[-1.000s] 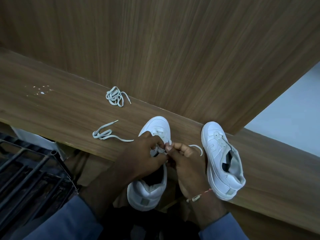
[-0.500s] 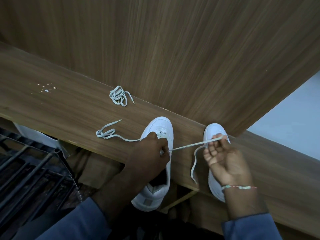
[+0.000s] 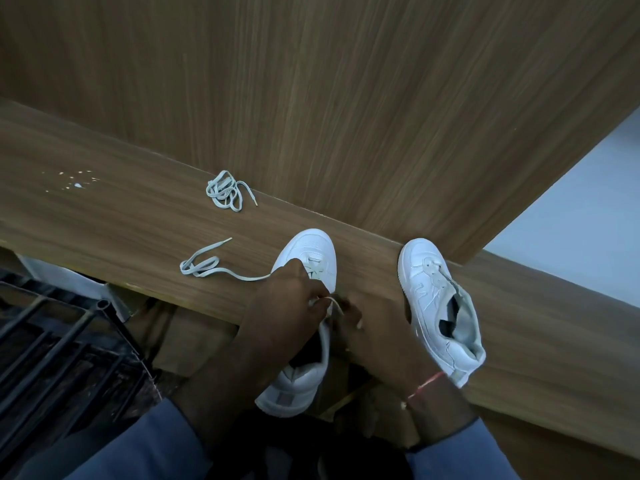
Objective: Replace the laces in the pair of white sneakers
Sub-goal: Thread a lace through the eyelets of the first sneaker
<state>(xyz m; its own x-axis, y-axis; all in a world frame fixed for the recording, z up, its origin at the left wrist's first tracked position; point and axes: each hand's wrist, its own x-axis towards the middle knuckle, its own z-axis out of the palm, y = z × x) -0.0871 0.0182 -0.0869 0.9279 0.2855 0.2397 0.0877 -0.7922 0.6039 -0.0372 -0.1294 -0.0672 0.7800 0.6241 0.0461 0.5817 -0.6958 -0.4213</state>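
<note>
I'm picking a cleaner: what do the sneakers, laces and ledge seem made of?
Sneakers: smooth white leather or synthetic, going by the matte, raised panels. Laces: flat woven fabric, lying limp in loops. Ledge: wood-look laminate, probably; the grain is very even.

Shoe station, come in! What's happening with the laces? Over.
Left hand, right hand pinch the lace at one sneaker. Second sneaker untouched. Spare lace lies apart.

Sneakers, white: two, namely left sneaker (image 3: 311, 245) and right sneaker (image 3: 427, 271). Laces: two, namely bundled lace (image 3: 224, 192) and threaded lace (image 3: 200, 267). Hands: two, namely left hand (image 3: 287, 308) and right hand (image 3: 379, 329). Wristband (image 3: 425, 387): one. Metal rack (image 3: 52, 336): one.
</note>
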